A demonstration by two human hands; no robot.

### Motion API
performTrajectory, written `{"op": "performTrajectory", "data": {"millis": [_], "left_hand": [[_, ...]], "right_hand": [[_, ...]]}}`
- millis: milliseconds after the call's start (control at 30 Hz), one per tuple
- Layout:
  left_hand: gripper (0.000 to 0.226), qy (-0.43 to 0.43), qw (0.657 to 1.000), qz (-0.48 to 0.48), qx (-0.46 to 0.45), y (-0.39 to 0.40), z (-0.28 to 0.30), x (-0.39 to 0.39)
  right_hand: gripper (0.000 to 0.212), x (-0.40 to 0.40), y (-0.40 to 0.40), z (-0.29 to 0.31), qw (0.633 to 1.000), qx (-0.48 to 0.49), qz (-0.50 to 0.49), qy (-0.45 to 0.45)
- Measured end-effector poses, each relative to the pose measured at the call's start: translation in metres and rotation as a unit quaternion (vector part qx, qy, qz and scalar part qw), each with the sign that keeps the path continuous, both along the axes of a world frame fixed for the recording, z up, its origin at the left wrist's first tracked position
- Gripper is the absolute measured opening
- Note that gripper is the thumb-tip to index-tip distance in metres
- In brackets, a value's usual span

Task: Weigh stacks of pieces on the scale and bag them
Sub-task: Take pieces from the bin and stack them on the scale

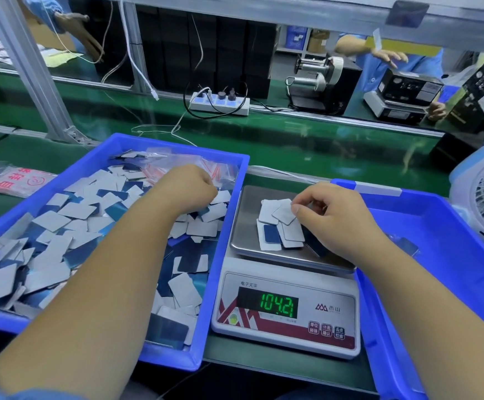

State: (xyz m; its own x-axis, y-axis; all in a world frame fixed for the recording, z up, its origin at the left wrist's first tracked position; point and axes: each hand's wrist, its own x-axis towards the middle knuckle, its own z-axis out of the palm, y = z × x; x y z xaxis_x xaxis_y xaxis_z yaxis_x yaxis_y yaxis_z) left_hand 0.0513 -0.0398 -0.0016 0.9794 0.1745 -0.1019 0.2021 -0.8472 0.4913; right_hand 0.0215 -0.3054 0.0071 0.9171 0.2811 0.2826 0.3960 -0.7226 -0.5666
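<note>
Head view: right hand (336,223) pinching grey rounded-rectangle piece (284,214) over steel scale pan (246,226), trimming weight; left hand (189,186) fisted in blue plastic tray (226,226), contents hidden.

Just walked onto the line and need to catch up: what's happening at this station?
A person is weighing small grey and blue pieces. Their right hand pinches one piece over the loose pile of pieces on the scale, which reads 104.21. Their left hand reaches into the blue tray of loose pieces, near the clear bags at its far end. Nothing looks bagged yet.
</note>
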Motion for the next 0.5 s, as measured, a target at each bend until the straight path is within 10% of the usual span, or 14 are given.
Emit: {"op": "performTrajectory", "data": {"millis": [200, 500], "left_hand": [[0.024, 0.014, 0.999, 0.022, 0.046, 0.002, -0.001, 0.003], [0.017, -0.143, 0.981, -0.066, -0.111, -0.028, 0.005, -0.008]], "right_hand": [[0.018, 0.001, -0.001, -0.001, 1.000, 0.006, 0.003, -0.004], [0.015, 0.009, -0.011, 0.000, 0.999, -0.030, -0.017, 0.007]]}}
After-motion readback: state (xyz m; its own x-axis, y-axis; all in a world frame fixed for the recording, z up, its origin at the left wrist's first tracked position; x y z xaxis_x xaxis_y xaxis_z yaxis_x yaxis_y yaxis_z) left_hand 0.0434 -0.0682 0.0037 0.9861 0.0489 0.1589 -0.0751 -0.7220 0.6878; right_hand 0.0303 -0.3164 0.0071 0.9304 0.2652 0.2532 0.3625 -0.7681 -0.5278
